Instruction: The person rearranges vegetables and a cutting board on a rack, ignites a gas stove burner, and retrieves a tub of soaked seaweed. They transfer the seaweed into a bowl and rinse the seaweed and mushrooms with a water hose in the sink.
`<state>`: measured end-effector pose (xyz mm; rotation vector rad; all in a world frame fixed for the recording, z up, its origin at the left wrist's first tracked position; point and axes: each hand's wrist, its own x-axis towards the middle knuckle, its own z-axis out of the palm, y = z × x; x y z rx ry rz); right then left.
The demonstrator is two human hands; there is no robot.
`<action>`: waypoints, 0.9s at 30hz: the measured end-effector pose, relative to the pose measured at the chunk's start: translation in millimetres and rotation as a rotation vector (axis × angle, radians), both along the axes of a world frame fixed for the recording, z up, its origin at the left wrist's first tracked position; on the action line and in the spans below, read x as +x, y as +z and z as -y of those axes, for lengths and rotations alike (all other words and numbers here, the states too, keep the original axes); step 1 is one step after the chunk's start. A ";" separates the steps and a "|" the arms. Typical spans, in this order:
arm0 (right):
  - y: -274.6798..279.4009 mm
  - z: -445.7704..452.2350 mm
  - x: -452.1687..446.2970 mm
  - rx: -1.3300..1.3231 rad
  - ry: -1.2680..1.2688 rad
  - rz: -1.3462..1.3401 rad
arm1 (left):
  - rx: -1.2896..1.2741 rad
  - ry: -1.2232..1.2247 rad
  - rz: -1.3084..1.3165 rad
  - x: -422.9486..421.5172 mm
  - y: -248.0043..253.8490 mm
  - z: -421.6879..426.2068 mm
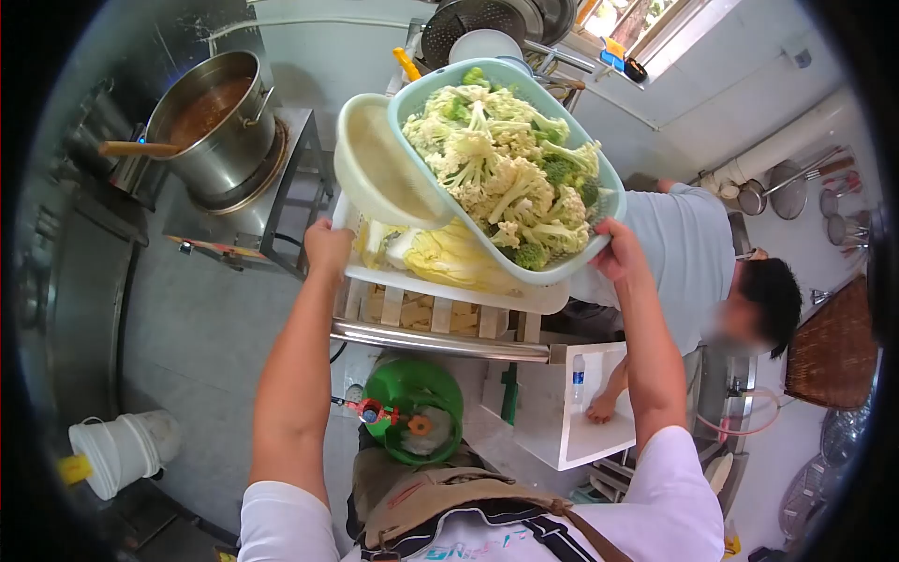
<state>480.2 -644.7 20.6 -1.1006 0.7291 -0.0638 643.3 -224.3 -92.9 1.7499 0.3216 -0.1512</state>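
My left hand [328, 249] is closed on the left edge of a white plastic tray [552, 300] with napa cabbage [454, 255] in it. A pale blue-green basket [405, 110] full of cauliflower [487, 164] and broccoli [560, 172] sits tilted above the tray's right part. At the basket's lower right corner, my right hand [620, 249] has its fingers around the rim. A cream-coloured bowl [354, 187] leans against the basket's left side, over the cabbage. Beneath the tray is a metal-edged rack [440, 339] with pale cut pieces showing between its slats.
A large steel pot [213, 169] of brown liquid stands on a burner at the left, a wooden spoon handle [140, 148] over its rim. A green gas cylinder [412, 389] is near my legs. Another person [679, 253] bends close on the right, beside a white shelf [552, 421].
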 end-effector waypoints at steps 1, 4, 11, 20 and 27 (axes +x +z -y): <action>-6.7 7.3 9.2 -0.022 0.045 -0.006 | 0.026 -0.003 -0.007 0.2 -3.1 -1.6; -13.0 25.1 25.7 -0.064 0.145 -0.043 | 0.074 -0.011 0.001 6.0 -7.8 0.0; -22.0 32.4 35.7 -0.026 0.067 -0.093 | 0.047 -0.007 -0.041 3.6 6.1 1.4; -65.3 21.5 0.3 -0.190 -0.157 0.011 | 0.169 -0.274 -0.030 29.3 7.6 -7.6; -85.7 -21.8 9.0 0.047 -0.146 0.153 | 0.175 -0.323 0.059 40.4 9.8 4.4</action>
